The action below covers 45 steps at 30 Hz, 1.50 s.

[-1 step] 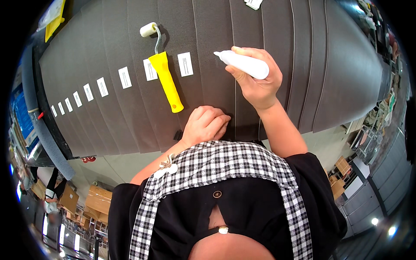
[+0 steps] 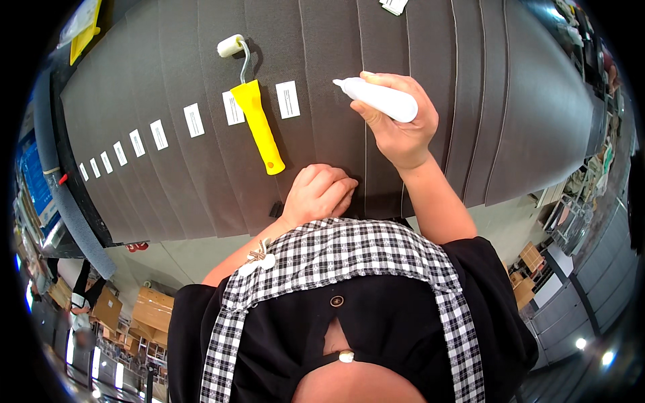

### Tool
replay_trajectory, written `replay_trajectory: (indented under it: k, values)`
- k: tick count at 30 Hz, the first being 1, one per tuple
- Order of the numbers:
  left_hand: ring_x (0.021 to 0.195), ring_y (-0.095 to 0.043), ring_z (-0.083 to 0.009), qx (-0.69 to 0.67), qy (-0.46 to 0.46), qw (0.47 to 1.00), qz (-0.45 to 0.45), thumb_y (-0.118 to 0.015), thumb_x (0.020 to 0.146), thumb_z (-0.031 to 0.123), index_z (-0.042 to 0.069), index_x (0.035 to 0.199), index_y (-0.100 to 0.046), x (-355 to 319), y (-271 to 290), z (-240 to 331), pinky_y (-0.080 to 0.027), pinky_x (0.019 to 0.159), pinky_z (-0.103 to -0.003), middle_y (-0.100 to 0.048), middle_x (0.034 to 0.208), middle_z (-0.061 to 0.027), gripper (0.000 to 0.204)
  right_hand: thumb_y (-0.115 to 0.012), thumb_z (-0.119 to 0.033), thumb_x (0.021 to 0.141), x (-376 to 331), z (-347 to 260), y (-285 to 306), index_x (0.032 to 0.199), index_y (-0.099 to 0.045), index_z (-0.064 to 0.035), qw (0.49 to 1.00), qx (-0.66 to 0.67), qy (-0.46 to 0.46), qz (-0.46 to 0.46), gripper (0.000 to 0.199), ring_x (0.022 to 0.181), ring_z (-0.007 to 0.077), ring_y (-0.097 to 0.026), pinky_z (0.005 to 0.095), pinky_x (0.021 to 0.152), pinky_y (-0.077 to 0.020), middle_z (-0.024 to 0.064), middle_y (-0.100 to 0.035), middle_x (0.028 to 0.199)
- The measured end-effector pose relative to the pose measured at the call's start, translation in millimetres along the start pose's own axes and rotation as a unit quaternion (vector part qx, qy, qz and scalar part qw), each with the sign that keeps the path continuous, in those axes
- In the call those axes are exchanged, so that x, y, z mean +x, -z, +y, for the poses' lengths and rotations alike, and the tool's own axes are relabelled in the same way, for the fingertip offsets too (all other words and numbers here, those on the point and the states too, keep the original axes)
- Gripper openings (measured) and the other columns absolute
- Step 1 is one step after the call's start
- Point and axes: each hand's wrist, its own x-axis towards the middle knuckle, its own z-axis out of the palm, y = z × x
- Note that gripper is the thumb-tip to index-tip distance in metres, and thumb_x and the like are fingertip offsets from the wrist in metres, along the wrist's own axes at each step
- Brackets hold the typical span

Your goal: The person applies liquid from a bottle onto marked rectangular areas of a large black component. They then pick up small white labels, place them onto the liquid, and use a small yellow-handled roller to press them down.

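Note:
My right hand [image 2: 410,121] is wrapped round a white squeeze bottle [image 2: 384,99], tilted with its narrow nozzle pointing left. The nozzle tip is over, or just on, a strip of dark brown leather-like sheets [image 2: 329,141]; I cannot tell if it touches. Near the front edge my left hand [image 2: 321,191] rests on the sheets, its fingers curled under; anything in them is hidden. Left of the bottle lies a small white label [image 2: 287,99]. A paint-type hand roller [image 2: 259,131] with a yellow handle and pale head lies across another label [image 2: 232,109].
Several more white labels [image 2: 194,119] run leftward, one per overlapping sheet. A small stack of labels [image 2: 394,5] sits at the far edge. A grey padded tube [image 2: 74,208] borders the left end. Cardboard boxes [image 2: 152,310] stand on the floor behind; a person [image 2: 82,299] is at lower left.

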Motion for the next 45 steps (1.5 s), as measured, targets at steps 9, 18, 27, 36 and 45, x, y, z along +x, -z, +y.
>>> replay_trajectory:
  k: [9, 18, 27, 36, 45]
  values:
    - [0.091, -0.062, -0.0208, 0.002, -0.007, 1.000, 0.003, -0.079, 0.067, 0.003, 0.010, 0.094, -0.071, 1.1, -0.5, -2.3, -0.052, 0.078, -0.033, -0.064, 0.096, -0.0013, 0.029, -0.090, -0.009, 0.073, -0.9, 2.1, 11.0, 0.102, -0.073, -0.0034, 1.000, -0.029, 0.006, 0.005, 0.034, 0.084, 0.0216, -0.072, 0.0305, 0.071, -0.0573, 0.0078, -0.076, 0.099]
    - [0.092, -0.062, -0.0212, 0.003, -0.004, 1.000, -0.013, -0.078, 0.069, 0.004, 0.009, 0.097, -0.071, 1.5, 3.0, 0.6, -0.052, 0.081, -0.034, -0.064, 0.097, -0.0020, 0.029, -0.091, -0.009, 0.072, -18.9, -14.1, 20.3, 0.104, -0.073, -0.0039, 0.998, -0.053, 0.007, -0.022, 0.037, 0.084, 0.0226, -0.072, 0.0312, 0.071, -0.0576, 0.0089, -0.075, 0.098]
    - [0.091, -0.062, -0.0209, 0.004, -0.011, 1.000, -0.005, -0.078, 0.068, 0.003, 0.009, 0.096, -0.071, -0.1, 1.7, -1.4, -0.052, 0.080, -0.034, -0.064, 0.097, -0.0020, 0.030, -0.090, -0.010, 0.073, -9.5, -20.3, 14.4, 0.103, -0.072, -0.0036, 0.999, -0.029, -0.002, -0.017, 0.036, 0.084, 0.0230, -0.072, 0.0313, 0.071, -0.0577, 0.0094, -0.075, 0.098]
    - [0.090, -0.062, -0.0206, 0.008, -0.016, 1.000, 0.011, -0.078, 0.066, 0.003, 0.010, 0.094, -0.071, -0.5, -1.1, -3.4, -0.053, 0.077, -0.033, -0.064, 0.096, -0.0012, 0.029, -0.091, -0.012, 0.073, 0.0, -3.4, -6.9, 0.102, -0.072, -0.0039, 0.999, -0.029, 0.028, -0.011, 0.036, 0.081, 0.0229, -0.072, 0.0310, 0.069, -0.0573, 0.0090, -0.075, 0.096]
    - [0.091, -0.062, -0.0213, -0.006, -0.006, 1.000, -0.010, -0.077, 0.068, 0.003, 0.010, 0.096, -0.071, -1.1, 3.5, -1.2, -0.053, 0.079, -0.034, -0.063, 0.096, -0.0018, 0.030, -0.092, -0.009, 0.068, -20.8, -22.6, 6.1, 0.102, -0.072, -0.0050, 0.998, -0.044, 0.018, -0.035, 0.039, 0.084, 0.0232, -0.072, 0.0323, 0.071, -0.0579, 0.0088, -0.075, 0.096]
